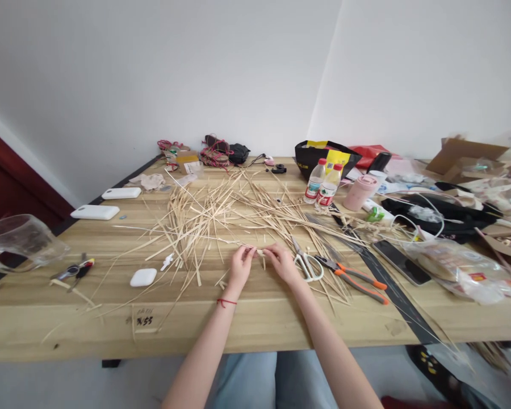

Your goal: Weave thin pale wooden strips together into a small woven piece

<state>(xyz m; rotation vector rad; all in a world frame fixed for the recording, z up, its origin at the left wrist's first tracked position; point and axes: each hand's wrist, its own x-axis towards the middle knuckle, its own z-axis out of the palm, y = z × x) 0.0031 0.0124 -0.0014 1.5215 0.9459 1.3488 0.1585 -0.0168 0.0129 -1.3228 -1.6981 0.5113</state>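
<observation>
Pale wood grain runs across the table [255,324], and close to its front edge, just left of the white-handled scissors [309,266], the two hands meet. The left hand [241,266], a red thread at its wrist, and the right hand [281,262] each have their fingertips drawn together in a pinch on one thin, straw-coloured strip [259,250]. The strip sits low over the tabletop in the short gap between them, and the right hand is almost against the scissors' handles. It looks feather-light, flat and springy, and probably brittle: likely to split along its length or snap if bent sharply, and slick enough to slide through a loose hold. It seems best taken flat between thumb and forefinger pads, close to the spot being worked, not out at a whippy end. Just right of the scissors lie orange-handled pliers [353,279], and farther right a dark phone [400,262]. Well to the scissors' left sits a small white case [143,277], and far beyond that a glass mug [19,241]. Behind the scissors spreads a loose heap of strips [213,213]. Past the heap, up and slightly right of the scissors, stand two water bottles [323,183], with a black bag [323,154] farthest back by the wall.
</observation>
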